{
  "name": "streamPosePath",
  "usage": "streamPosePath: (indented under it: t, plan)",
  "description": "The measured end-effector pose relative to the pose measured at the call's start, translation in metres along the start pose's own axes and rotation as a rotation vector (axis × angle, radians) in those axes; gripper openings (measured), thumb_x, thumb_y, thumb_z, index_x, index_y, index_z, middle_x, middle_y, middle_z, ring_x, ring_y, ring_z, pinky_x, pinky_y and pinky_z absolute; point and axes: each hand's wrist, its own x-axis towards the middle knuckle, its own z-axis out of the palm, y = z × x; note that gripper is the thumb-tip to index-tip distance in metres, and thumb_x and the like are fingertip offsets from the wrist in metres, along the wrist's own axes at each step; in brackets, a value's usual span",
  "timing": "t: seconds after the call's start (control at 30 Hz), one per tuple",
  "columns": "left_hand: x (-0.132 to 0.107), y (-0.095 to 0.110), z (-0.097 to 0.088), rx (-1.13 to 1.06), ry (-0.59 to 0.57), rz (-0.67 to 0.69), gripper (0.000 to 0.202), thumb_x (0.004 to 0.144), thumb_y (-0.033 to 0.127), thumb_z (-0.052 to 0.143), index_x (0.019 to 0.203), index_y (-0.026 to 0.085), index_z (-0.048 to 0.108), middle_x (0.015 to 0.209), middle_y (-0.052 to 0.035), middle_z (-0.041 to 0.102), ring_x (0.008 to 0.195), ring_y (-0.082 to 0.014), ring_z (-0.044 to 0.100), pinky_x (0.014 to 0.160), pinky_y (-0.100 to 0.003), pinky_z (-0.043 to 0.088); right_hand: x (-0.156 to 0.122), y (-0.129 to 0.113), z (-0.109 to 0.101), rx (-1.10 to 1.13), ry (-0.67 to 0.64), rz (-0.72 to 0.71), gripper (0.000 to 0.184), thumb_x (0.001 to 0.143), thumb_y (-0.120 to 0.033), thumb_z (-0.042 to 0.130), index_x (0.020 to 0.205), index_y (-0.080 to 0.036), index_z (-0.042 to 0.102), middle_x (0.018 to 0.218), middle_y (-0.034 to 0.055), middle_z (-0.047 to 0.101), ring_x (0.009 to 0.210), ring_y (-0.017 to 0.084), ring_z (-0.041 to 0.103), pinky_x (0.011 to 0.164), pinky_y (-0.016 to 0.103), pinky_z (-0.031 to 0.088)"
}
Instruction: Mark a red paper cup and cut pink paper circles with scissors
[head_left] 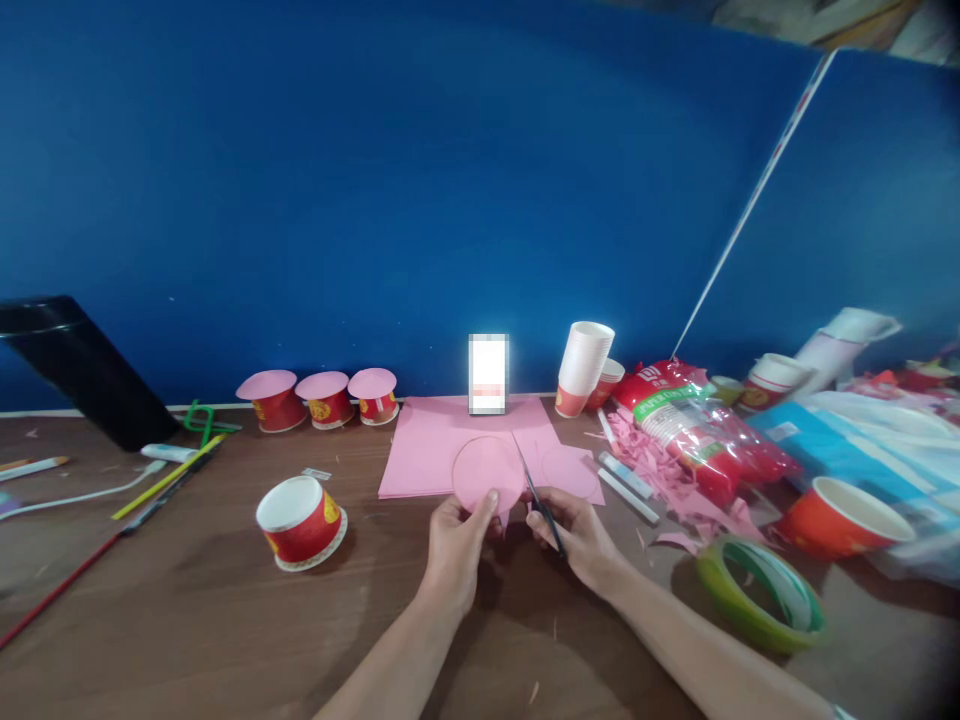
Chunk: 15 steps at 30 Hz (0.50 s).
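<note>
In the head view, your left hand (457, 545) pinches the pink disc (487, 470) between thumb and fingers, over the near edge of the pink sheets (424, 440). Your right hand (574, 535) grips the scissors (548, 522) at that same edge, right of the disc; I cannot tell whether the blades are apart. Should the disc twist in your pinch, a cut could stray into its rim; with blades angled over the sheets, a low snip could nick them.
</note>
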Motion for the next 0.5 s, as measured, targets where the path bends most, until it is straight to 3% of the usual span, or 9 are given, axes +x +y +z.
streamPosePath:
  t: [0.5]
  plan:
    - [-0.0013, -0.0014, -0.0008, -0.009, 0.003, -0.009, 0.033, 0.061, 0.042, 0.069, 0.063, 0.012, 0.055, 0.047, 0.0015, 0.051, 0.041, -0.0082, 0.046, 0.038, -0.019, 0.033, 0.0011, 0.0035, -0.0007, -0.010, 0.018, 0.018, 0.038, 0.072, -0.041, 0.064, 0.098, -0.014, 0.060, 0.058, -0.0043, 0.044, 0.050, 0.007, 0.040, 0.046, 0.020, 0.031]
